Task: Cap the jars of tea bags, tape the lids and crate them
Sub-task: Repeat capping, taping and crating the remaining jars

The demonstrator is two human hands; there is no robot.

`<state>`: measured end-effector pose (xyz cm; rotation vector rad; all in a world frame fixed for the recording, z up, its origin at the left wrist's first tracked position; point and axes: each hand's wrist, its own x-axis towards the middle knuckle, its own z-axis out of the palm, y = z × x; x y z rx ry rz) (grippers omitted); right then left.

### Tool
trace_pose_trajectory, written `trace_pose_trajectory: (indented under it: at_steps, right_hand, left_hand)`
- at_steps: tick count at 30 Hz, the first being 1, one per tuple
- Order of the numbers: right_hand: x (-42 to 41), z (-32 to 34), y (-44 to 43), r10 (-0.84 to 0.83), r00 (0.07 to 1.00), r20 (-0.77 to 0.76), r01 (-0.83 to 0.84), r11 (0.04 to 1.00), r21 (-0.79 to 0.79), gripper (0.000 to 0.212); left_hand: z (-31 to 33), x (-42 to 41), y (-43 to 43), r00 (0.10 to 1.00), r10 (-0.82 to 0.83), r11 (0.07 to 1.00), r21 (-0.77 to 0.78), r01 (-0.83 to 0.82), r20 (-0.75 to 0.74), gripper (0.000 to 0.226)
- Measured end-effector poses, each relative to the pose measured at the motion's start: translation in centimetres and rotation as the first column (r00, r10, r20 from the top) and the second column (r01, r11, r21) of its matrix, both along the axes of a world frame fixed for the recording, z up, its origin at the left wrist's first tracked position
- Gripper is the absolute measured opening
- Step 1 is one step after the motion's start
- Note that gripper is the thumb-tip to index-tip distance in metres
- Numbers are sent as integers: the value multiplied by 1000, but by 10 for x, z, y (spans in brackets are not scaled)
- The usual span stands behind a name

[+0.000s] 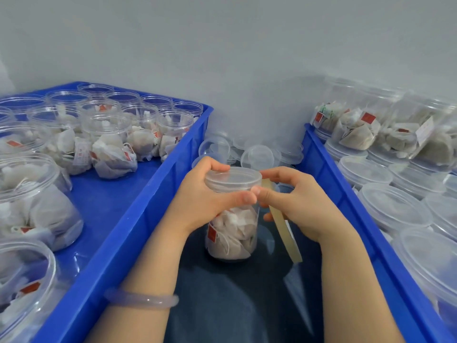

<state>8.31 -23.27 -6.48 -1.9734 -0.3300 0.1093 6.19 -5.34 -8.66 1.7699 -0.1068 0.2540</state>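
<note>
Left hand (210, 194) grips the capped jar (232, 219) between the two crates so it can't spin, while right hand (294, 201) fingers pinch tape (284, 231) at the lid seam.

Hands (247, 194) gripping capped jar (232, 233) — tape strip (284, 231) dangling

No writing could be read anywhere in the view. Small red tags (368, 118) hung on the tea bags (356, 138) inside the clear jars (106, 125). A white paper tag (81, 152) in the left crate (138, 219) showed faint reddish marks, but all print was too small and blurred to make out.
</note>
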Motion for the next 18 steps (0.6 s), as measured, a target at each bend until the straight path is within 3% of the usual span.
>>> trace_pose_trajectory:
  at_steps: [3,5,7,9,10,15,18]
  right_hand:
    - [-1,2,-7,93,995,-20,-93,995,-28,40]
    - [-3,5,-13,161,985,-58,-163,985,-50,46]
    - [-5,7,-12,222,971,-91,-228,972,-63,56]
    - [-6,9,-10,247,966,-76,-256,954,-154,59]
    - [-6,10,-9,239,969,-62,-246,947,-205,60]
    - [-8,7,1,124,990,-67,-137,955,-263,72]
    - [-15,4,6,-32,991,-131,-12,947,-320,101]
  left_hand:
    - [17,-7,-3,999,38,958,283,-38,5,67]
    - [35,-11,-3,994,-63,884,457,100,-94,69]
    - [53,-5,-10,965,-57,705,674,221,-257,85]
    - [65,3,-26,945,50,522,815,251,-322,78]
    - [67,6,-33,944,89,484,842,238,-318,72]
    - [62,16,-35,940,39,576,776,256,-338,48]
    - [60,15,-30,957,66,603,775,189,-284,35]
